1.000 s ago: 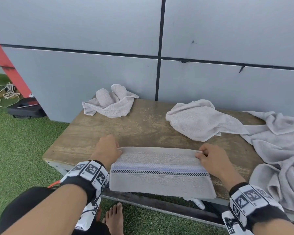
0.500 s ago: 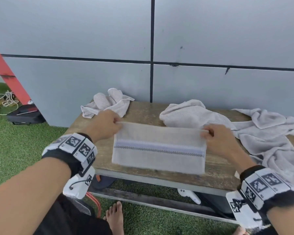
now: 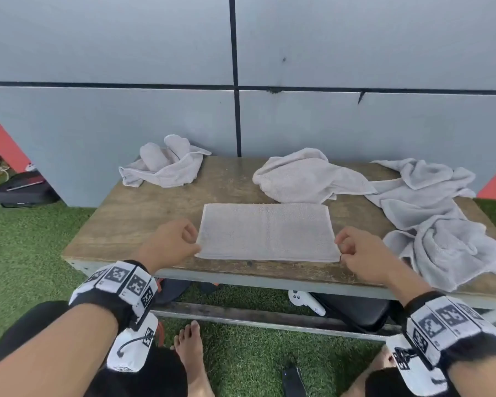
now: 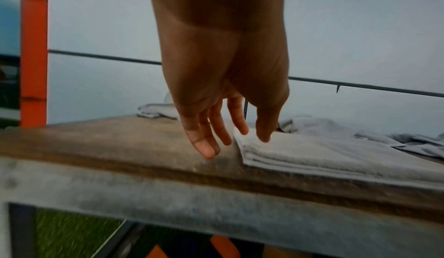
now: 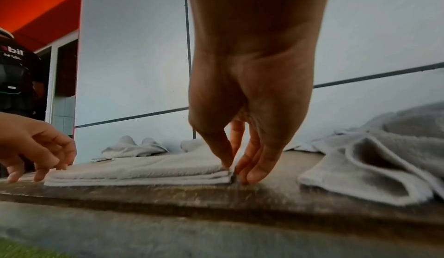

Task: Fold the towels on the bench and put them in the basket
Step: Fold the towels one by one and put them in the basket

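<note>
Lowered since the earlier frame: folded pale grey terry towel (image 3: 267, 232) now flat on wooden counter (image 3: 155, 213), near edge. Left hand (image 3: 169, 243) loose-fingered, thumb resting on towel; right hand (image 3: 361, 253) pinches its corner, likely squaring layers.

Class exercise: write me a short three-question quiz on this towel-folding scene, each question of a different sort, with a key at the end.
1. True or false: the folded towel lies flat on the bench.
2. How many unfolded towels lie on the bench? A) one B) three C) five
3. Fill in: the right hand is at the folded towel's near ____ corner.

Key: 1 true. 2 B: the crumpled towel at the back left, the middle towel and the large towel on the right. 3 right; the left hand is at the opposite end.
</note>
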